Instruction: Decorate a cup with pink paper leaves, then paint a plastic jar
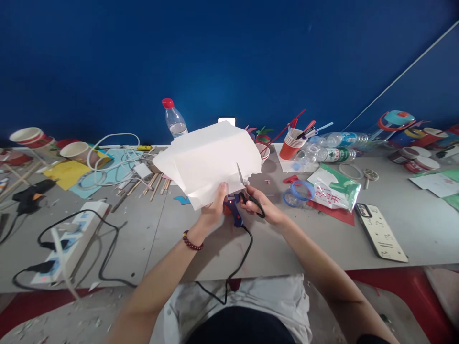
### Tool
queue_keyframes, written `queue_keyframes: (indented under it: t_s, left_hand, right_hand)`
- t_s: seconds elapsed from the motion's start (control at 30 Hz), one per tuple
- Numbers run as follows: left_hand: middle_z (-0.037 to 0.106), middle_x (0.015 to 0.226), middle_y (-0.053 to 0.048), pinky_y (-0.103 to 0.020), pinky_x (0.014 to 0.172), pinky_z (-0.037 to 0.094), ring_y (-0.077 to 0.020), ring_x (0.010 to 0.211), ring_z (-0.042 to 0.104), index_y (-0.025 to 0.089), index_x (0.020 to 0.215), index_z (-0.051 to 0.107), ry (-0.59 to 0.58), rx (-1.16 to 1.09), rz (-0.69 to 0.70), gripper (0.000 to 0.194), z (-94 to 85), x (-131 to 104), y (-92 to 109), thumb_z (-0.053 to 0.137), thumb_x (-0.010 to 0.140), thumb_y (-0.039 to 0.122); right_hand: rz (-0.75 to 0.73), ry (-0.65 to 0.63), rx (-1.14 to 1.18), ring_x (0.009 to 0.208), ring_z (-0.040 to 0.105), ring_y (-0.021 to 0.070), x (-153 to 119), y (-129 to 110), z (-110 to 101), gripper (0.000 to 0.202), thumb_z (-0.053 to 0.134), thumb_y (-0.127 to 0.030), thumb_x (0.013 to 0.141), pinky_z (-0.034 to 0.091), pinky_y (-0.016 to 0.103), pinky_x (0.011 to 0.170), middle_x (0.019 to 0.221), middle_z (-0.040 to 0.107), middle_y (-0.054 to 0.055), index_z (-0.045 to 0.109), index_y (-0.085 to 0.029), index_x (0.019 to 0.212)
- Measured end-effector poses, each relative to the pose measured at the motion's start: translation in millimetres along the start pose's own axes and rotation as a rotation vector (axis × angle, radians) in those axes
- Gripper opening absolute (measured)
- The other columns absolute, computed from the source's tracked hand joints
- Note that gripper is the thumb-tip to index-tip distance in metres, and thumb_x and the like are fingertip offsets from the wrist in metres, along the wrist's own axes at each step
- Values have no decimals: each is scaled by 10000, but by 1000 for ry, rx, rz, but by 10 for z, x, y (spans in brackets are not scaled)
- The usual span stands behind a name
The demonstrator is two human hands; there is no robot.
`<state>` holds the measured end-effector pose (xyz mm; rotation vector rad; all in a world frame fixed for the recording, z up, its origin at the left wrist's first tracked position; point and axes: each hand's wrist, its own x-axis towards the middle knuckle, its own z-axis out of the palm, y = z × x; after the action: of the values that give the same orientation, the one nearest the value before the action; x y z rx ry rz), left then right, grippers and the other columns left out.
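Observation:
My left hand (214,205) grips white paper (211,160) at its near edge, thumb on top and the fingers hidden beneath. The paper is held up over the table and looks like more than one sheet. Black-handled scissors (255,203) are in my right hand (267,205), their handles around my fingers. One blade rises over the paper's near right edge. Just under the paper, between my hands, a blue glue gun (234,212) lies on the table with a small red light showing. Its black cord runs down over the table's front edge.
To the left are a power strip (77,239), a black glue gun (30,198), wooden sticks (154,184) and white cable. A bottle (174,119) stands behind the paper. Rightward are stacked cups with pens (289,143), tape rolls (301,190), plastic bottles (335,154) and a phone (382,232).

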<state>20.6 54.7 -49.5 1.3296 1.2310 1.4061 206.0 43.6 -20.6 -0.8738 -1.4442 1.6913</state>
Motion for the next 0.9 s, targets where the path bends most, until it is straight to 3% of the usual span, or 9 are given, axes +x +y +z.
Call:
queue_keyframes:
  t_s: [0.17, 0.4, 0.67, 0.8, 0.9]
  left_hand:
    - [728, 1136, -86, -459, 1161, 423, -313, 1273, 580, 254, 986, 736, 24, 69, 55, 360, -55, 9, -163, 699, 771, 540]
    - [731, 1143, -102, -481, 1155, 436, -326, 1222, 621, 217, 962, 741, 123, 79, 79, 394, 7, 3, -38, 702, 772, 559]
    - [744, 1071, -131, -497, 1096, 485, -326, 1120, 676, 182, 918, 732, 178, -14, -10, 547, 175, -81, -57, 664, 737, 693]
    - [739, 1099, -127, -487, 1156, 423, -324, 1208, 627, 184, 940, 719, 198, -124, -95, 591, 243, -123, -58, 630, 742, 733]
    - [728, 1146, -115, -486, 1204, 360, -336, 1279, 572, 190, 951, 718, 96, -256, -189, 559, 261, -145, -25, 650, 752, 708]
  right_hand:
    - [13, 11, -30, 591, 316, 77, -13, -25, -26, 588, 743, -686, 683, 228, 222, 496, 718, 409, -40, 432, -205, 816]
    - [-14, 38, -45, 568, 312, 70, 9, 60, -40, 610, 724, -722, 678, 236, 227, 501, 694, 404, -53, 434, -204, 818]
    - [-26, 47, 34, 558, 298, 60, 18, 125, -21, 608, 749, -694, 677, 226, 206, 480, 679, 386, -64, 417, -206, 823]
    - [-45, 45, 83, 546, 286, 47, 23, 153, -14, 603, 760, -673, 681, 218, 192, 467, 679, 398, -71, 411, -203, 827]
    - [-60, 20, 112, 524, 276, 40, 25, 160, -1, 592, 753, -670, 695, 207, 187, 454, 660, 403, -76, 418, -202, 834]
